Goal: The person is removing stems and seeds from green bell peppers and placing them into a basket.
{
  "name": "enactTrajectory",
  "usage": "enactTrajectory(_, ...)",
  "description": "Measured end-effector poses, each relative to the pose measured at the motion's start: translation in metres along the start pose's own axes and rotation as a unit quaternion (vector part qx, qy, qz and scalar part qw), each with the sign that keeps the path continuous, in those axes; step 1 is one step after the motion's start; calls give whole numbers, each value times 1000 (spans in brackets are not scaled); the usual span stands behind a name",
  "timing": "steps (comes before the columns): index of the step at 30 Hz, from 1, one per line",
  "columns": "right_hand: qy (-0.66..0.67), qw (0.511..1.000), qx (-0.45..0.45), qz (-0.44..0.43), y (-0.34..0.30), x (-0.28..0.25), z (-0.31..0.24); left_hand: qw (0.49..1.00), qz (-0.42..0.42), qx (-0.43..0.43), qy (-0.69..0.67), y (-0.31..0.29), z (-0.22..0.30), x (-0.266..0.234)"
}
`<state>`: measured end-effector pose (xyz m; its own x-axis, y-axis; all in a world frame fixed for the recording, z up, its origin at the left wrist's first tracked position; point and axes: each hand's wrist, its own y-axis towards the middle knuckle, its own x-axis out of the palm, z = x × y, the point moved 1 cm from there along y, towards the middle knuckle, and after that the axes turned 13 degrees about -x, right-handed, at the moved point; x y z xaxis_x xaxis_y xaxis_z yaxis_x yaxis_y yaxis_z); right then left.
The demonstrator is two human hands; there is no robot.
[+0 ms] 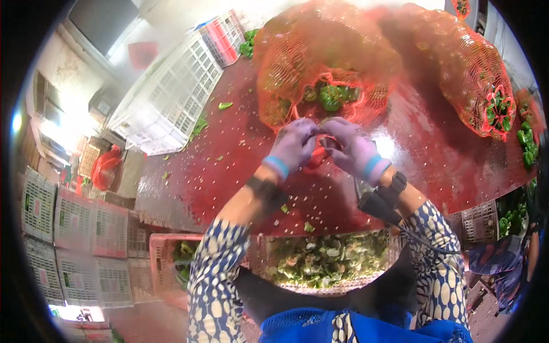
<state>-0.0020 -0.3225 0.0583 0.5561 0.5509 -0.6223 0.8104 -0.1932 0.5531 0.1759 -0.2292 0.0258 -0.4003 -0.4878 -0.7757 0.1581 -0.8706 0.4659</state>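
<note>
A large orange-red mesh bag [286, 74] lies on the table before me, its mouth gaping toward me. Green peppers [331, 98] show through the opening. At the near rim of that mouth, my left hand [293, 146], in a thin purple glove, has its fingers closed on the red mesh. My right hand [351, 147], gloved alike, pinches the same rim just beside it. The two hands nearly touch, and a bunched red piece of mesh hangs between them. The fingertips are partly hidden, and dark straps circle both wrists.
The red table [240, 166] carries scattered seeds and green scraps. A second filled mesh bag [457, 68] lies at the right, a white plastic crate [171, 97] at the left. Below the near edge sits a bin of pepper trimmings [326, 260]. Stacked crates [74, 228] stand far left.
</note>
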Motion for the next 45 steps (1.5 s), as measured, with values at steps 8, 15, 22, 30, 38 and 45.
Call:
enactTrajectory(8, -115, 984, -65, -122, 75, -7, 96, 897, -69, -332, 282, 78, -54, 31)
enactTrajectory(15, -456, 869, 178, -74, 84, -44, 180, 875, 0, -301, 380, 80, -78, -9)
enactTrajectory(22, -541, 829, 67, -122, 108, -6, 203, 868, -123, -366, 312, 118, -123, 19)
enactTrajectory(30, -423, 859, 229, -177, 148, 0, 189, 854, -141, -374, 332, 112, -142, -5)
enactTrajectory(38, -309, 942, 111, -75, 109, -9, 198, 945, -66, -249, 201, 91, -110, -1)
enactTrajectory(45, -269, 933, 213, -113, 125, -21, 185, 930, -69, -350, 92, 95, -131, -21)
